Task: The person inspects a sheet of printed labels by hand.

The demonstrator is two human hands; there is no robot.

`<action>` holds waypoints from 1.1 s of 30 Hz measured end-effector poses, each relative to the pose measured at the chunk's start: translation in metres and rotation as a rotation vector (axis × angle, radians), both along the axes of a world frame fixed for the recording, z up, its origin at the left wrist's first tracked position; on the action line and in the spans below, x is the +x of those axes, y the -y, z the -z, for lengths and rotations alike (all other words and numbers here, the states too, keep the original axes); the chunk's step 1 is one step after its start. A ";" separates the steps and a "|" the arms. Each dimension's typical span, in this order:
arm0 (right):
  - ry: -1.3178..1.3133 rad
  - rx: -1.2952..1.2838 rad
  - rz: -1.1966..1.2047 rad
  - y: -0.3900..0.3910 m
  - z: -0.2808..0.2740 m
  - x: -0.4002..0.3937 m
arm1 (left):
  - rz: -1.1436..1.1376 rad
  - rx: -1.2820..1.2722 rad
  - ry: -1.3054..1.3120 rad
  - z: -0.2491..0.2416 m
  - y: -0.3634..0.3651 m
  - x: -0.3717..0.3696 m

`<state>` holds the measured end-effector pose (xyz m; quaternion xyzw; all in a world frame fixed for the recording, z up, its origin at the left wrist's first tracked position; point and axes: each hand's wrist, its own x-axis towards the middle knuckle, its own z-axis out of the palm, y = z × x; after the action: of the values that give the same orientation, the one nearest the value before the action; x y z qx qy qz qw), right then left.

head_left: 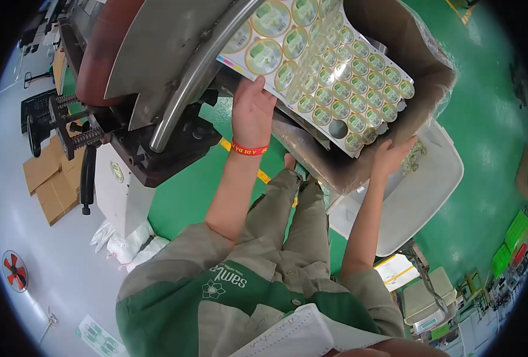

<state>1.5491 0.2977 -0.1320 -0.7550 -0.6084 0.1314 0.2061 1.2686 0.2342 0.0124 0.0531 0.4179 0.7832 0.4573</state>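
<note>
My left hand, with a red band at the wrist, is at the lower edge of a printed sheet of round green-and-gold labels. Its thumb lies against that edge and the other fingers are partly hidden. The sheet bends down into a plastic-lined cardboard box, where its lower part shows many circles and one round hole. My right hand is at the near right side of the box, fingers stretched out and thumb apart. Beyond its fingertips, small round pieces lie in a white bin.
A machine with a curved metal bar and a black spring-loaded bracket stands close to my left. Flattened cardboard and white bags lie on the left. Green crates are at the far right.
</note>
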 end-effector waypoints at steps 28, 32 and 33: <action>0.009 -0.001 0.015 -0.003 0.000 0.002 | -0.078 -0.007 0.004 -0.015 -0.007 0.006; -0.012 -0.061 0.042 -0.003 0.000 0.002 | -0.050 0.024 0.015 -0.009 -0.004 0.004; -0.004 -0.034 0.029 -0.003 0.002 0.002 | -0.022 0.033 -0.017 -0.007 -0.003 0.003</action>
<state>1.5515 0.3005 -0.1341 -0.7668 -0.5948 0.1404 0.1962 1.2716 0.2370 0.0197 0.0628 0.4095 0.7945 0.4440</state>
